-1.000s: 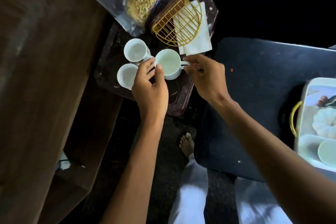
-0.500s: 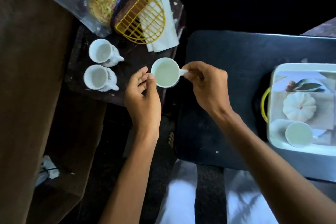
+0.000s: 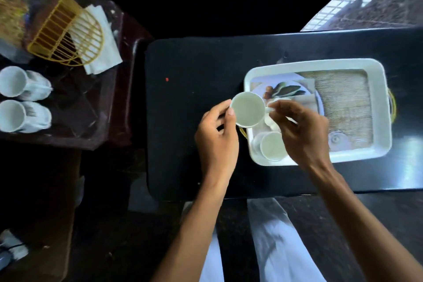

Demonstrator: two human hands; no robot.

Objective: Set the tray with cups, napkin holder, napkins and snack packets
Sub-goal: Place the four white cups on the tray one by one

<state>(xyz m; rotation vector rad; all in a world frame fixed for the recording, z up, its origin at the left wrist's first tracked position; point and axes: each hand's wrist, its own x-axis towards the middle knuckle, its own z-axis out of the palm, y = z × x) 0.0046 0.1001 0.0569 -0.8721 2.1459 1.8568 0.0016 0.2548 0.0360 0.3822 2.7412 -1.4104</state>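
I am pinching the handle of the cup (image 3: 248, 109) between the fingertips of my right hand (image 3: 299, 130), while my left hand (image 3: 217, 135) is curling against its side, thumb touching the rim. The cup is hanging over the left rim of the white tray (image 3: 315, 64), where another cup (image 3: 272, 149) is standing in the near-left corner. Two more cups (image 3: 12, 82) are sitting on the side table (image 3: 91, 110), near the yellow napkin holder (image 3: 66, 32), napkins (image 3: 103, 36) and snack packet (image 3: 13, 2).

snack packet (image 3: 16, 14): blurred, cut by left edge | held cup (image 3: 248, 109): handle mostly hidden by right hand (image 3: 302, 130)
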